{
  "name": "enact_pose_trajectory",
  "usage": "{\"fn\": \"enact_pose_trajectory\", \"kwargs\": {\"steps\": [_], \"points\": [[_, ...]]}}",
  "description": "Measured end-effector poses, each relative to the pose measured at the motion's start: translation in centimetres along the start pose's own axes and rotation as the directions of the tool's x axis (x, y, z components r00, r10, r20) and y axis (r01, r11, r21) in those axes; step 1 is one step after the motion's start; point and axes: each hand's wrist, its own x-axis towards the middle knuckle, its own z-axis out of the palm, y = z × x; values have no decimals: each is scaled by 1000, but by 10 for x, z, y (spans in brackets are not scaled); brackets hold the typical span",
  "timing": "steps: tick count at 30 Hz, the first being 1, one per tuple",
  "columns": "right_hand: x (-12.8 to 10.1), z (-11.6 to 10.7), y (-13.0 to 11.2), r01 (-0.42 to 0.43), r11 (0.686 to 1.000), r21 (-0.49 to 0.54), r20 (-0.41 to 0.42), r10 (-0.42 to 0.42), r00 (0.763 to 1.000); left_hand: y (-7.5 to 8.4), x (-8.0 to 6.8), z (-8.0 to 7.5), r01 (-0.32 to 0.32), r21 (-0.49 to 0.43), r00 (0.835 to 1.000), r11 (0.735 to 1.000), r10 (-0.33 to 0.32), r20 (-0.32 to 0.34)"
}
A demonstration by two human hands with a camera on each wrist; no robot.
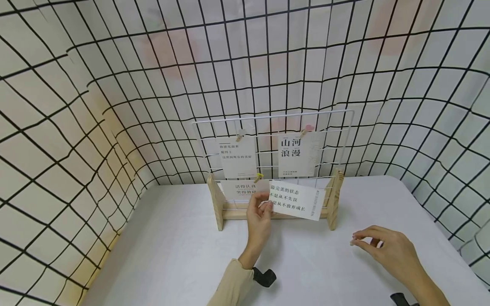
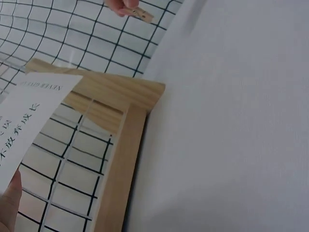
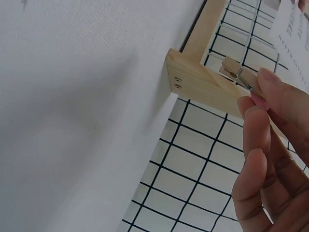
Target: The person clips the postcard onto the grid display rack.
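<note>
In the head view my left hand [image 1: 260, 223] pinches a white card [image 1: 296, 200] printed with dark characters by its left end. It holds the card tilted before the lower right of a white wire grid rack [image 1: 268, 154] on a wooden stand [image 1: 334, 199]. Off to the right, my right hand [image 1: 390, 253] is raised apart from the rack. Its thumb and fingers pinch a small wooden clothespin [image 3: 240, 75] with a pink piece at its handle end, plain in the right wrist view. In the left wrist view the held card [image 2: 31, 113] shows near the rack's end.
Two cards hang on the rack's upper part, a left card [image 1: 239, 163] and a right card [image 1: 296, 159]. A third card [image 1: 227, 189] hangs lower left under a yellow-topped clothespin [image 1: 259, 177]. Black wire mesh [image 1: 245, 76] surrounds the white table [image 1: 168, 255] at back and sides.
</note>
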Motion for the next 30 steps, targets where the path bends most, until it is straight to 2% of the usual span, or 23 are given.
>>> {"fn": "enact_pose_trajectory", "kwargs": {"steps": [6,9,14,18,21,24,30], "points": [[4,3,1,53,998,42,-65,-51,997,-7,-3,8,35,-29,999,999,-35,-8],[11,3,-2,60,993,103,-101,-49,994,-9,-3,12,46,-30,999,998,-46,-13],[32,2,-8,-18,979,201,-125,44,991,-10,-1,17,37,-35,999,999,-37,-22],[55,2,-16,-72,972,224,-129,103,986,-11,0,23,49,-54,998,997,-51,-35],[73,4,-24,-82,971,226,-136,115,984,-12,1,25,61,-50,997,997,-63,-51],[91,5,-33,-64,969,237,-155,103,983,-13,1,27,61,-38,996,997,-63,-64],[118,10,-44,30,964,265,-170,16,985,-17,1,30,57,-13,996,998,-58,-74]]}}
